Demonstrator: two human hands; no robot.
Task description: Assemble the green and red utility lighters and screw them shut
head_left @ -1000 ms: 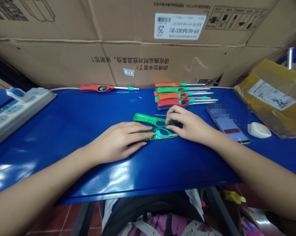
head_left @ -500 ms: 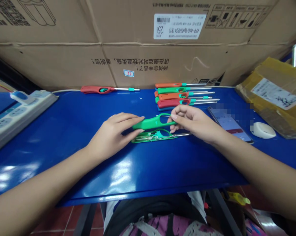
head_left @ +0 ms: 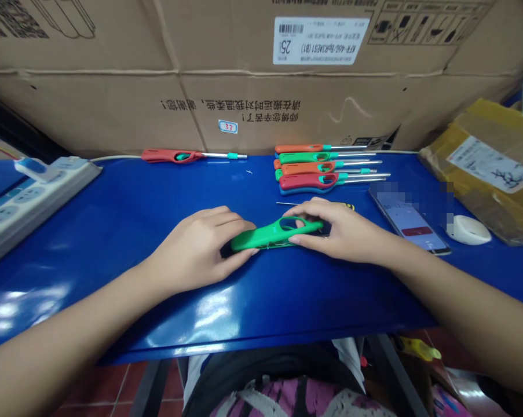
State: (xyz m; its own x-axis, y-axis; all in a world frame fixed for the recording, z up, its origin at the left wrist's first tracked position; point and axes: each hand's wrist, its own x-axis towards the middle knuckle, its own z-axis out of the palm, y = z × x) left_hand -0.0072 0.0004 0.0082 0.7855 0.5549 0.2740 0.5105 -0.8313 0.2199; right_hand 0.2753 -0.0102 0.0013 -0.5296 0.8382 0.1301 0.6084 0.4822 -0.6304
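Note:
A green lighter shell half lies over the other green half on the blue table, with the two edges close together and a narrow gap along the near side. My left hand pinches the shell's wide left end between thumb and fingers. At the trigger-loop end my right hand grips it, thumb in front and fingers behind. The inner parts and most of the metal tube are hidden under the cover and my right hand. Just behind that hand lies a thin rod, with a yellow-and-black end showing beyond the fingers.
Several finished-looking lighters are stacked at the back, and a red lighter lies farther left. A power strip is on the left. Toward the right are a phone, a white mouse and a taped package. A large carton stands behind.
The green cover has come down over the open half, hiding the inner parts. My right hand has moved slightly nearer and now grips the loop end.

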